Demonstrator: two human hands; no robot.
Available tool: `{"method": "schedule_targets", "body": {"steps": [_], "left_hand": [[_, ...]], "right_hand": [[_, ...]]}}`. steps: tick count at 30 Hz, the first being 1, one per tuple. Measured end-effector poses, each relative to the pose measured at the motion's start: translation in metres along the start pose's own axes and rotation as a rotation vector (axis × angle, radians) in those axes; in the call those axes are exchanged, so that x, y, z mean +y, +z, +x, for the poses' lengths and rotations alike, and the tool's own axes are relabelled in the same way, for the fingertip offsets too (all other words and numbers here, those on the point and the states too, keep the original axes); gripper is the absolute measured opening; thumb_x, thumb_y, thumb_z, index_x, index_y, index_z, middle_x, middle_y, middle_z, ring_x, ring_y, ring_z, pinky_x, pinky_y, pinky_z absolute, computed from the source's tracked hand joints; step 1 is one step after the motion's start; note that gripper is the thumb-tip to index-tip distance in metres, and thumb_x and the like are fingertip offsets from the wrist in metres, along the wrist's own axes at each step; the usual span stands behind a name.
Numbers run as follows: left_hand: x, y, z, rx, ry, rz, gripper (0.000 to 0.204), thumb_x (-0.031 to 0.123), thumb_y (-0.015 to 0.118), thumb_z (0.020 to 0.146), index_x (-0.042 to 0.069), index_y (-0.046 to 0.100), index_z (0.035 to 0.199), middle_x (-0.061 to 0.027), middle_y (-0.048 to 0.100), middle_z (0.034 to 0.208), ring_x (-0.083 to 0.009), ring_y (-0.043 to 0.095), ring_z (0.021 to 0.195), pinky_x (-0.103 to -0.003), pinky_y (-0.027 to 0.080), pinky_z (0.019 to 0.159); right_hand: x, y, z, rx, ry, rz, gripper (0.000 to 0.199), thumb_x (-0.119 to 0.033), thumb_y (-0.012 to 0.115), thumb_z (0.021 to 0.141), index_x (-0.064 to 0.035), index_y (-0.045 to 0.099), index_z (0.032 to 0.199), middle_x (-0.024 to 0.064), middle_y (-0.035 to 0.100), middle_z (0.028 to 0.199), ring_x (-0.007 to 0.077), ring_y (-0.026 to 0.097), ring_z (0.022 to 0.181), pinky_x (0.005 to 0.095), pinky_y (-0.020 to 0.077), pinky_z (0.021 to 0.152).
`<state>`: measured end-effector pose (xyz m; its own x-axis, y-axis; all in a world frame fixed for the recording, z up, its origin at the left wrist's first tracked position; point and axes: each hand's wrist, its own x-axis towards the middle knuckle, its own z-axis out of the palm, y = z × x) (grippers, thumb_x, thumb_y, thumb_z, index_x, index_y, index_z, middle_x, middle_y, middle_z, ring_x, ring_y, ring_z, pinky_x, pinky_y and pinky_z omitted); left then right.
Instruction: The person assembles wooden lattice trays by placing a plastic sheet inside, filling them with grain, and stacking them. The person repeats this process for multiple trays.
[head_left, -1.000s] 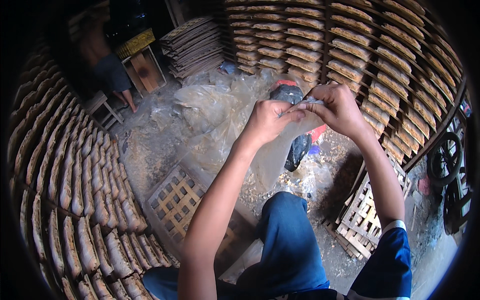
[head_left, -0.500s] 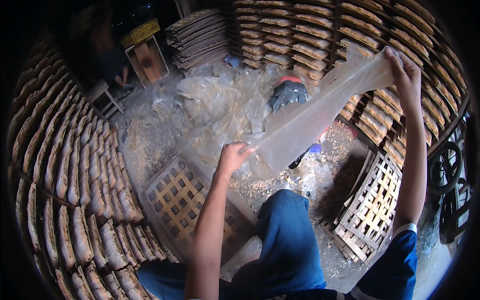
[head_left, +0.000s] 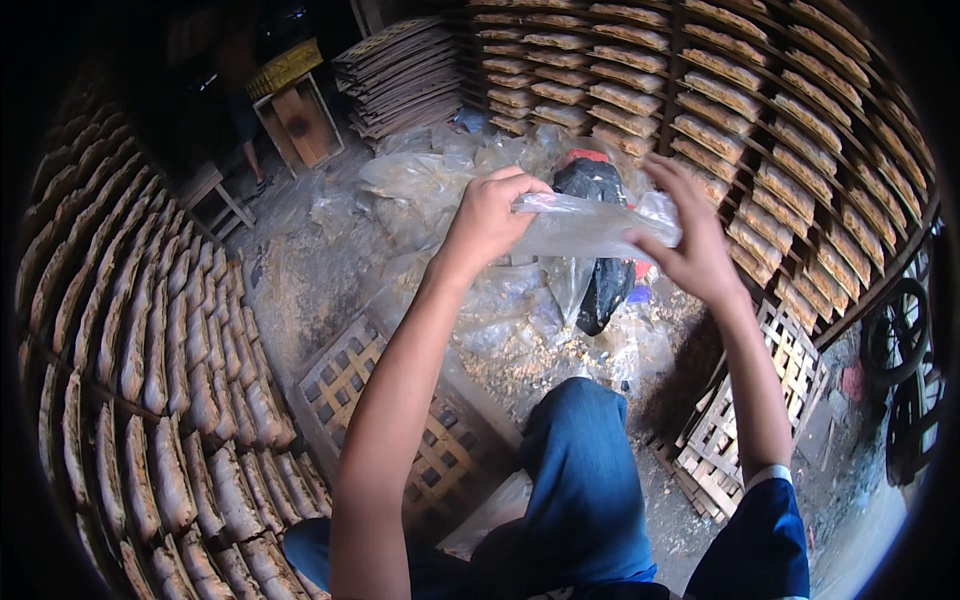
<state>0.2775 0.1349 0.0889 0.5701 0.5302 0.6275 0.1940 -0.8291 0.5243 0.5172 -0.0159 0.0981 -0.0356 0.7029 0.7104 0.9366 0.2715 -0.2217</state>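
Observation:
A clear plastic sheet, folded into a narrow band, is stretched sideways in front of me. My left hand pinches its left end. At the other end, my right hand has its fingers and thumb spread apart around the plastic, without closing on it. Beneath and behind the sheet lies a black plastic bag with a red patch at its top. Crumpled clear plastic sheets are heaped on the floor to the left of the bag.
Racks of loaded trays line the back and right, with more tray rows on the left. Woven lattice trays lie by my right knee; another lattice tray is at left. A wooden stool and a person are farther back.
My right hand has come down and left toward my left hand, its fingers opening. My left hand has risen, and the long slanting sheet is now a short level band.

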Motion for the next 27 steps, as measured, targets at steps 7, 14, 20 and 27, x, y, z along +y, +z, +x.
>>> {"method": "schedule_targets", "body": {"steps": [7,14,20,27], "left_hand": [[-0.003,-0.011,-0.007,-0.08,0.189,0.35,0.011,0.008,0.08,0.078,0.006,0.076,0.089,-0.0088,0.069,0.093,-0.0312,0.067,0.089,-0.045,0.046,0.095],[-0.039,-0.047,-0.035,-0.033,0.025,0.54,0.02,0.021,0.082,0.082,0.003,0.076,0.083,-0.0038,0.071,0.098,-0.0256,0.068,0.093,-0.044,0.041,0.106],[-0.047,-0.035,-0.022,0.173,-0.041,0.022,0.017,0.016,0.077,0.088,0.001,0.074,0.093,-0.0102,0.074,0.106,-0.0277,0.071,0.098,-0.037,0.053,0.091],[0.014,0.006,0.008,0.04,0.041,-0.016,0.012,0.01,0.071,0.093,0.002,0.068,0.101,-0.0142,0.075,0.097,-0.0264,0.075,0.093,-0.034,0.055,0.082]], "right_hand": [[-0.026,0.051,0.045,-0.116,-0.197,-0.013,0.017,-0.021,0.075,0.086,-0.0079,0.074,0.096,0.0086,0.07,0.085,0.0293,0.066,0.092,0.0431,0.0411,0.1],[-0.002,0.01,0.041,0.033,-0.155,0.007,0.006,-0.013,0.071,0.087,-0.008,0.073,0.089,0.0086,0.068,0.076,0.0285,0.065,0.083,0.0437,0.0423,0.096],[0.025,-0.025,0.017,-0.071,0.293,0.182,0.015,-0.013,0.071,0.088,-0.0023,0.071,0.098,0.0139,0.072,0.089,0.0324,0.069,0.092,0.0434,0.0473,0.093],[-0.017,-0.041,0.026,0.074,-0.219,-0.037,0.1,-0.02,0.087,0.069,-0.0085,0.036,0.155,0.0181,0.045,0.154,0.0393,0.039,0.143,0.0537,0.0334,0.117]]}}
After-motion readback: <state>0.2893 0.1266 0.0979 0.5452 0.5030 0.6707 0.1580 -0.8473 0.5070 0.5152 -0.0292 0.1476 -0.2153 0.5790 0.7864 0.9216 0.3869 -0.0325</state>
